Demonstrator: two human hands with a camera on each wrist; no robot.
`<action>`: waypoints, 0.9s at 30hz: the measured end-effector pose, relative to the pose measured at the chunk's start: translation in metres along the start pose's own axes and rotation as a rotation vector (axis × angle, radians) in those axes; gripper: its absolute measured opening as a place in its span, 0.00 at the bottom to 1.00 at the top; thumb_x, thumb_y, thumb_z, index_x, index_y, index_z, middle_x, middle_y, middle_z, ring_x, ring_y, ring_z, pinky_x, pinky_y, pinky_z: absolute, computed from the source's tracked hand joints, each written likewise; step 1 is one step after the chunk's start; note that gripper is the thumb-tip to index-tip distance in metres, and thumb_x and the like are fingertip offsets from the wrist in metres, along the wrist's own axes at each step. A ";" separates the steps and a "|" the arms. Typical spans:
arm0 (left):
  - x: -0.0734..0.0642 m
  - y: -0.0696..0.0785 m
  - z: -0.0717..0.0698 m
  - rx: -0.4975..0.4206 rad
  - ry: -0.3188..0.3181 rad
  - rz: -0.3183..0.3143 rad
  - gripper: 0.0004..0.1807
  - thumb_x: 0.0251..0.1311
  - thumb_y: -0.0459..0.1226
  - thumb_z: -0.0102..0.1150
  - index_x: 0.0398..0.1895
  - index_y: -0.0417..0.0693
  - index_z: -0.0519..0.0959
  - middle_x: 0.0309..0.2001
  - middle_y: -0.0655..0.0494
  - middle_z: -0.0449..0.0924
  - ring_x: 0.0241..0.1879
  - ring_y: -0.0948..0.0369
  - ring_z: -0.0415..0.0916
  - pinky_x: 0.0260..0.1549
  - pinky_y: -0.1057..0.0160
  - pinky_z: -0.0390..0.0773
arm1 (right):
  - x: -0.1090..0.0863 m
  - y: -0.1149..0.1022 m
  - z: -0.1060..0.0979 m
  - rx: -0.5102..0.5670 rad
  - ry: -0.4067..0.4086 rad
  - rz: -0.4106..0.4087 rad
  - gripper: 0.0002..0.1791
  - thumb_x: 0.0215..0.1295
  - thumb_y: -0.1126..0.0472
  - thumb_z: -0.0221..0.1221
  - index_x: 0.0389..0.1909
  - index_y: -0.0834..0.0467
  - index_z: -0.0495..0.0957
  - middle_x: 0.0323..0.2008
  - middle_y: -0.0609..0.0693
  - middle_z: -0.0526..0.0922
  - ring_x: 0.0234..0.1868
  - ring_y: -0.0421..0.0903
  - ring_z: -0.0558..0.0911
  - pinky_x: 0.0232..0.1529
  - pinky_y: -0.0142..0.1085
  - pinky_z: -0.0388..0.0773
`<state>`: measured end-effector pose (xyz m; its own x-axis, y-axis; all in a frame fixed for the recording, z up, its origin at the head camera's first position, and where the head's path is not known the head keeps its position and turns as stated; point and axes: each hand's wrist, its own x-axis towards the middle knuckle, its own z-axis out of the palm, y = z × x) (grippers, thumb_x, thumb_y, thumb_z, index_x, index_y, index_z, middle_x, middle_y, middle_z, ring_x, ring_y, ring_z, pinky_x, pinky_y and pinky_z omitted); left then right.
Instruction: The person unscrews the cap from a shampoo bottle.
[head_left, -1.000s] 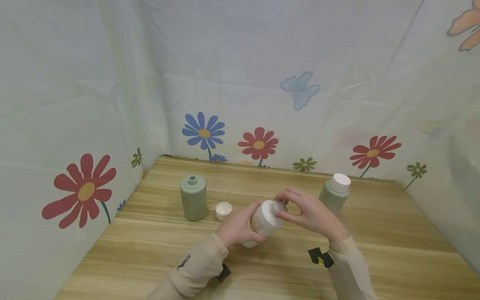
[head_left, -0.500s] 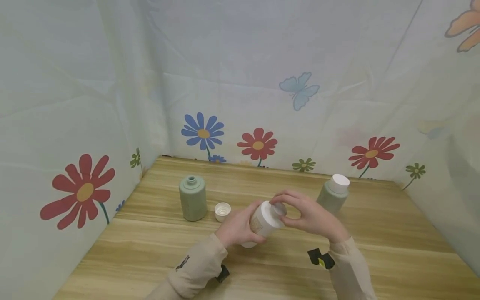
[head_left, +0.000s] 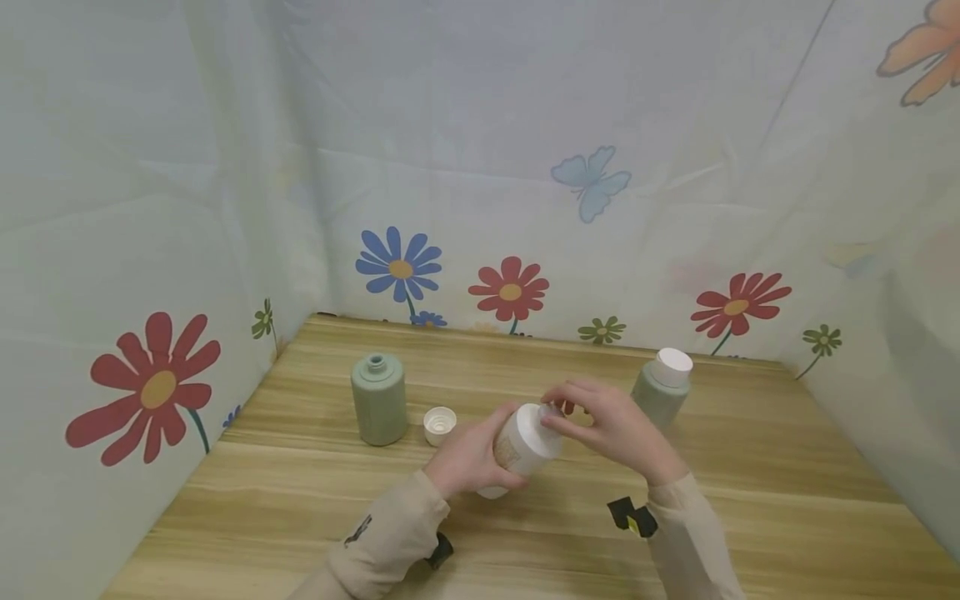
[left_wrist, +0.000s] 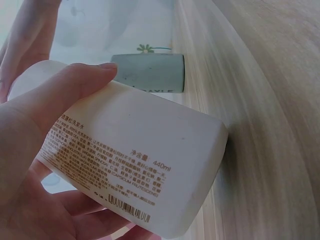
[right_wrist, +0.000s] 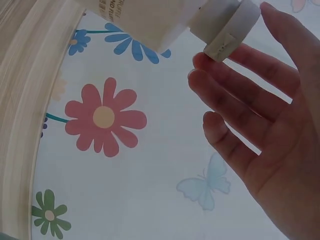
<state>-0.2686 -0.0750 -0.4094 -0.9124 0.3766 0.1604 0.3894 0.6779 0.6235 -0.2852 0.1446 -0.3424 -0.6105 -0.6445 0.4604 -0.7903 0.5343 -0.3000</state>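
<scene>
My left hand [head_left: 468, 457] grips a white shampoo bottle [head_left: 534, 443] round its body and holds it tilted, neck up to the right. Brown print, a barcode and "440ml" mark the bottle's side in the left wrist view. At the neck, my right hand [head_left: 613, 423] pinches the white cap [right_wrist: 234, 31] between thumb and fingertips. To the left, a green bottle [head_left: 379, 404] stands upright with a bare neck. Beside it a loose white cap [head_left: 440, 424] lies with its hollow side up. Behind my right hand stands another green bottle [head_left: 658, 398], topped by a white cap.
All of this is on a wood-grain table [head_left: 300, 508]. A pale cloth [head_left: 465, 100] printed with flowers and butterflies hangs round the back and sides. Dark wrist gear [head_left: 632, 517] shows at both sleeves.
My right thumb and fingers have shifted round the cap at the neck. The left hand keeps its grip on the shampoo bottle. The head view has drifted slightly.
</scene>
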 end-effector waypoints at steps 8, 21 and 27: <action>0.002 0.003 0.000 0.014 -0.004 0.003 0.46 0.38 0.44 0.78 0.64 0.63 0.64 0.47 0.54 0.82 0.40 0.58 0.80 0.39 0.57 0.77 | -0.001 0.002 -0.003 0.026 -0.015 -0.091 0.12 0.58 0.58 0.67 0.44 0.52 0.81 0.38 0.41 0.82 0.37 0.35 0.77 0.38 0.31 0.79; -0.005 -0.004 0.000 0.002 0.013 0.009 0.47 0.36 0.45 0.77 0.64 0.61 0.64 0.45 0.53 0.83 0.39 0.59 0.79 0.37 0.58 0.76 | -0.002 0.003 0.000 0.069 -0.076 -0.144 0.20 0.58 0.61 0.67 0.53 0.53 0.78 0.50 0.46 0.81 0.49 0.43 0.80 0.50 0.39 0.80; 0.000 -0.001 0.000 0.006 0.009 0.026 0.47 0.36 0.45 0.78 0.64 0.61 0.64 0.45 0.53 0.83 0.39 0.58 0.80 0.37 0.58 0.77 | -0.003 0.002 -0.004 0.012 -0.021 0.003 0.17 0.62 0.51 0.63 0.52 0.48 0.78 0.44 0.42 0.83 0.43 0.40 0.80 0.43 0.35 0.78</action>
<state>-0.2690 -0.0752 -0.4102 -0.9032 0.3881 0.1833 0.4134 0.6716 0.6148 -0.2849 0.1499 -0.3407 -0.6138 -0.6540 0.4421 -0.7889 0.5296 -0.3118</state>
